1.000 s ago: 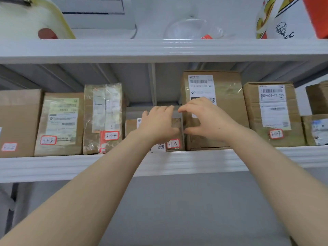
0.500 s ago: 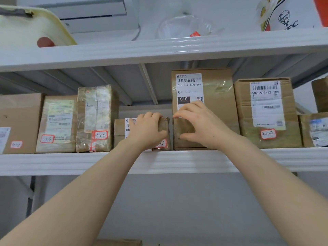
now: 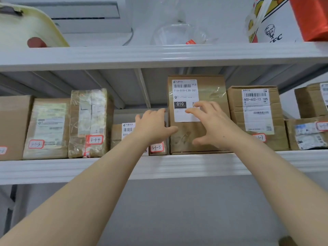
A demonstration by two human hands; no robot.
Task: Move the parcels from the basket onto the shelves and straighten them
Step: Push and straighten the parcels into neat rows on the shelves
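Note:
A row of brown parcels stands on the white shelf [image 3: 177,166]. A small low parcel [image 3: 124,134] tagged 3-1-5 sits in the middle, partly hidden by my left hand [image 3: 152,126], which lies flat against its front with fingers straight and thumb reaching right. To its right stands a tall parcel [image 3: 211,89] with a white 010 label. My right hand [image 3: 211,125] hovers in front of it with fingers spread and loosely bent; I cannot tell whether they touch it. The basket is out of sight.
Left of the small parcel stand a taped parcel [image 3: 90,121] tagged 3-1-4, a flat one [image 3: 48,128] and a plain box [image 3: 10,128]. Right of the tall one are a labelled box [image 3: 255,110] and stacked boxes [image 3: 308,132]. A tray [image 3: 26,29] and a printed bucket [image 3: 269,23] fill the upper shelf.
My right hand has let go of the tall parcel's left edge and spread its fingers. My left hand has flattened from a curled grip on the small parcel.

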